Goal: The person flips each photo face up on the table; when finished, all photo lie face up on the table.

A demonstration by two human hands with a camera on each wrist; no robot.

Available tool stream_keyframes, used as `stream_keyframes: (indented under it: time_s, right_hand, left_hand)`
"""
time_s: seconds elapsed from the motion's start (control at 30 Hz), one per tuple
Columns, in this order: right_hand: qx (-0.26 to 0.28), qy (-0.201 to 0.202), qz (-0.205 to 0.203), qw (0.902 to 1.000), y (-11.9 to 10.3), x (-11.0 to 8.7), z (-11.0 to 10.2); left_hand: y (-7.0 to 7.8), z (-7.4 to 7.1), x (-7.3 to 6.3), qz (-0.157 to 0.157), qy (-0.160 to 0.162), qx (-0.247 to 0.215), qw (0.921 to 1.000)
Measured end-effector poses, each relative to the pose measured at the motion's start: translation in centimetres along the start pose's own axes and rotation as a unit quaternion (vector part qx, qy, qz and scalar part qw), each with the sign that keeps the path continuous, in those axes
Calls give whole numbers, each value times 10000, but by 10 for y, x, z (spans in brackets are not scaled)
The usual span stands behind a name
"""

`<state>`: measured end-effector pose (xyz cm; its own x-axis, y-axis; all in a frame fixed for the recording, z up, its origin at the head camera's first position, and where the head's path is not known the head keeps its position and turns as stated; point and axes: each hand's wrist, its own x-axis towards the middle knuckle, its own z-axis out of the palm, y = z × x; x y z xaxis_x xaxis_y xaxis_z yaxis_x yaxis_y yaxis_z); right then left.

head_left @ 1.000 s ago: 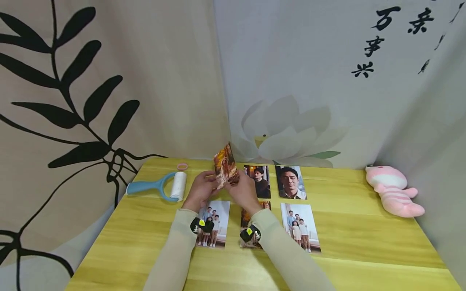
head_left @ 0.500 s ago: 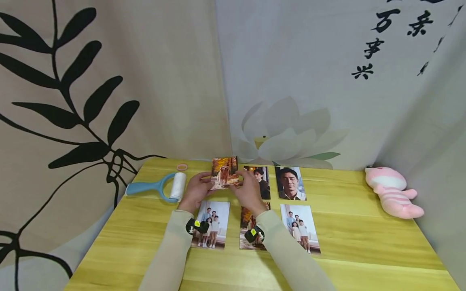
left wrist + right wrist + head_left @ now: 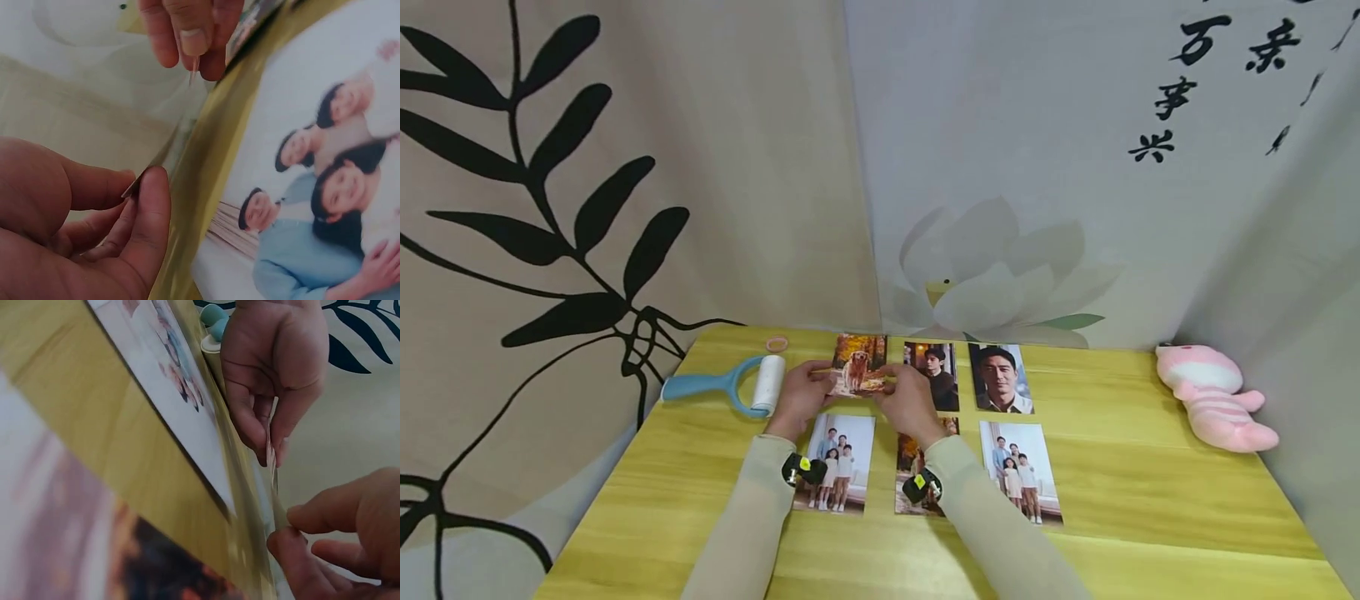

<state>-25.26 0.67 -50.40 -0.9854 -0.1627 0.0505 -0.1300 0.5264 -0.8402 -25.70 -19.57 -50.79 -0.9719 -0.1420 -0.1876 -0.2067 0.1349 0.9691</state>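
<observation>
A photo of a golden dog among autumn leaves is held between both hands at the table's back edge. My left hand pinches its left side between thumb and fingers. At its right side my right hand pinches the lower corner. Seen nearly edge-on in the left wrist view, the photo spans from the left hand to the right hand. A family photo lies just below it, and another autumn photo is partly hidden by the right forearm.
Two portrait photos lie to the right, above a second family photo. A blue-handled lint roller and a small pink ring are at left. A pink plush toy lies at far right.
The dog photo has come down from a raised, bent tilt to a flatter pose near the tabletop, its picture now facing up. Both hands have lowered slightly with it, spreading somewhat apart.
</observation>
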Motion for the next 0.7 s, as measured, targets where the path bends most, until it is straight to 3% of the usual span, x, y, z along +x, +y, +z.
stream_keyframes:
  time_s: [0.23,0.43,0.7]
  right_hand:
    - [52,-172,50,9998,5,-7,5]
    - [-142,-179,-13,9997,7,-6,8]
    - [-41,-343,97,9994,2,-5,9]
  left_hand:
    - [-5,2,-2,40,144,428,9990]
    - [-5,3,0,79,-43,668,9977]
    - [4,-1,0,329,217,1725,9842]
